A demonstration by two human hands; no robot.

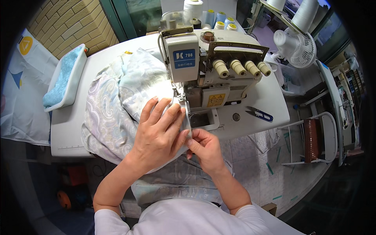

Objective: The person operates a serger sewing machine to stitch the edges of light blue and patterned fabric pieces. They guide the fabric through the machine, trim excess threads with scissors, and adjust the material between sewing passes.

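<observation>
Pale paisley-patterned fabric [107, 108] lies bunched on the left of the machine table and hangs over its front edge towards my lap. My left hand [160, 129] rests flat on the fabric, fingers pointing at the lit presser foot [179, 91] of a white overlock sewing machine [182, 41]. Just right of it, my right hand [204, 147] pinches the fabric's edge between thumb and fingers at the table's front. The edge runs from this pinch up to the presser foot.
Thread snips [260, 114] lie on the white table [249, 126], right of the machine. A white tray [77, 79] holding blue fluffy material stands at the left. Thread cones [220, 22] are behind the machine. A white fan [296, 48] and a chair [312, 139] are at the right.
</observation>
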